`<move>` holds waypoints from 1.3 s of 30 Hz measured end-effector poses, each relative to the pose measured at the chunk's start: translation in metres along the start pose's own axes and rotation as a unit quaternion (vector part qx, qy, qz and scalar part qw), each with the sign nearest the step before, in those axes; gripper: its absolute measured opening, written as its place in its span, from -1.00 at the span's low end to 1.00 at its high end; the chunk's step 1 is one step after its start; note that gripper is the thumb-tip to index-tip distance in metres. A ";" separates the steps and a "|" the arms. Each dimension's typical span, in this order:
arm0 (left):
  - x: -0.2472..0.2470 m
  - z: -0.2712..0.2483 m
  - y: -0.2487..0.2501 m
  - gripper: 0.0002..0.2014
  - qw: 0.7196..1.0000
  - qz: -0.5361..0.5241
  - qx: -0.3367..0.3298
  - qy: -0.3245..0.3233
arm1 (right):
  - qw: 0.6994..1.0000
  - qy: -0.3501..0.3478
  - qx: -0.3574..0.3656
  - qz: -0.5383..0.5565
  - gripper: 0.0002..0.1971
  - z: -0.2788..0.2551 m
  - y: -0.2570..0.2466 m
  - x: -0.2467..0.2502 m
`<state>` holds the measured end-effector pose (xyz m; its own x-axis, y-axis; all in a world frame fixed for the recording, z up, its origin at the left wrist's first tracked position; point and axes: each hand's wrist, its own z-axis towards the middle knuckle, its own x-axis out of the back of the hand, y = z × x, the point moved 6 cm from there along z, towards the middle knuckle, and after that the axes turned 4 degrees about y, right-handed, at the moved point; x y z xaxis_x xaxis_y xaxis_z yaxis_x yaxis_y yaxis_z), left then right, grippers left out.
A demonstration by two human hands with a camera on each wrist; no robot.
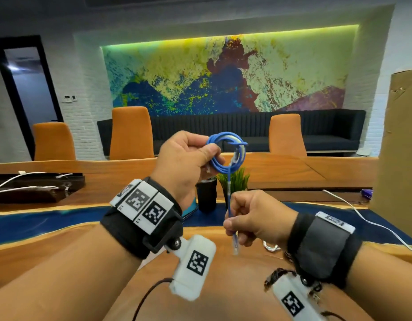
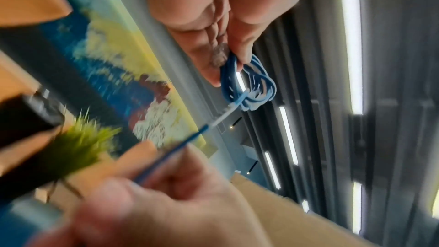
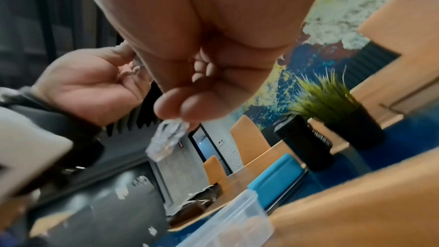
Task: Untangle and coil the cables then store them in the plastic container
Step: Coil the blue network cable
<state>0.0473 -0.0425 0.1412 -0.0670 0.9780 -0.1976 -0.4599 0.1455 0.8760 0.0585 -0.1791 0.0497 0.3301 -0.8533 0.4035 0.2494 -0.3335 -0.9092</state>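
We have the blue cable point(image 1: 225, 154) up in the air above the middle of the surface point(image 1: 258, 286), wound into a tight coil of several loops. Our left hand point(image 1: 184, 163) clamps one side of that coil between thumb and curled fingers, and that pinch is what keeps the loops stacked instead of springing apart. From the top of the coil the free tail crosses over the bundle and drops straight down, so it looks as if we are cinching a wrap round the loops to lock them.

Our right hand point(image 1: 256, 218) sits lower, fist closed round the tail just above its clear plug point(image 3: 166, 142), which pokes out below the fingers. Holding that close to the end gives us tension on the wrap without the plug whipping about.

The plastic container point(image 3: 235, 221) lies open-topped near our edge of the surface, just beneath the hands, an easy drop once the coil is secured.

Farther out we see a black tumbler point(image 1: 206, 195) and a small green plant point(image 1: 235, 179) mid-surface, a white cable point(image 1: 371, 223) trailing toward the right edge, and more white leads point(image 1: 26, 181) at the left edge, which we judge are waiting their turn.
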 end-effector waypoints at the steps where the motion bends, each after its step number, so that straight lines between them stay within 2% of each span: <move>1: -0.003 -0.003 -0.006 -0.93 0.999 -0.017 0.033 -0.022 | 0.999 0.005 0.009 -0.042 -0.84 0.004 -0.003 0.005; 3: -0.010 -0.010 -0.016 -0.92 0.992 -0.026 0.090 -0.086 | 0.993 0.038 0.031 -0.109 -0.81 0.012 -0.011 0.021; 5: -0.013 -0.015 -0.023 -0.91 0.982 0.007 0.123 -0.142 | 0.986 0.080 0.045 -0.138 -0.74 0.016 -0.023 0.041; 7: -0.014 -0.017 -0.028 -0.87 0.975 0.069 0.121 -0.174 | 0.990 0.101 0.047 -0.089 -0.78 0.018 -0.031 0.056; 9: -0.016 -0.017 -0.031 -0.84 0.969 0.143 0.085 -0.185 | 0.993 0.111 0.046 -0.007 -0.81 0.016 -0.034 0.063; 13: -0.016 -0.015 -0.036 -0.85 0.956 0.240 0.003 -0.171 | 0.991 0.100 0.046 0.073 -0.85 0.011 -0.033 0.060; 15: -0.016 -0.015 -0.038 -0.85 0.952 0.257 -0.025 -0.161 | 0.988 0.099 0.035 0.115 -0.77 0.008 -0.028 0.058; 18: -0.017 -0.015 -0.041 -0.86 0.948 0.273 -0.046 -0.159 | 0.982 0.092 0.029 0.161 -0.72 0.004 -0.021 0.056; 21: -0.020 -0.016 -0.047 -0.86 0.951 0.264 -0.047 -0.155 | 0.981 0.080 0.027 0.176 -0.77 0.000 -0.015 0.052; 24: -0.019 -0.013 -0.052 -0.86 0.952 0.272 -0.063 -0.121 | 0.980 0.056 0.013 0.190 -0.86 -0.004 -0.014 0.046; 27: -0.015 -0.009 -0.053 -0.87 0.933 0.328 -0.116 -0.093 | 0.976 0.049 -0.007 0.212 -0.76 -0.011 -0.016 0.041; 28: -0.014 -0.010 -0.053 -0.88 0.923 0.350 -0.132 -0.087 | 0.981 0.094 0.019 0.167 -0.79 -0.013 -0.018 0.044; 29: -0.015 -0.010 -0.052 -0.88 0.915 0.369 -0.144 -0.082 | 0.981 0.172 0.067 0.066 -0.82 -0.016 -0.025 0.049; 30: -0.015 -0.011 -0.051 -0.89 0.909 0.380 -0.149 -0.077 | 0.958 0.249 0.127 -0.070 -0.77 -0.021 -0.034 0.053; 31: -0.016 -0.011 -0.051 -0.89 0.907 0.387 -0.150 -0.070 | 0.922 0.287 0.180 -0.188 -0.72 -0.025 -0.042 0.049; 32: -0.017 -0.011 -0.051 -0.89 0.908 0.387 -0.150 -0.063 | 0.890 0.297 0.216 -0.271 -0.73 -0.025 -0.046 0.043; 34: -0.018 -0.010 -0.052 -0.89 0.924 0.353 -0.140 -0.051 | 0.862 0.297 0.248 -0.327 -0.81 -0.023 -0.045 0.036; 37: -0.015 -0.006 -0.056 -0.86 0.972 0.223 -0.068 -0.040 | 0.848 0.304 0.274 -0.338 -0.81 -0.021 -0.038 0.035; 39: -0.018 -0.007 -0.058 -0.82 0.984 0.161 -0.032 -0.067 | 0.849 0.305 0.269 -0.338 -0.84 -0.017 -0.035 0.036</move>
<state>0.0691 -0.0691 0.0909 -0.1023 0.9836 0.1487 -0.4897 -0.1799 0.8531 0.0462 -0.2049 0.0941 -0.5453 -0.6429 0.5379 0.6277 -0.7385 -0.2464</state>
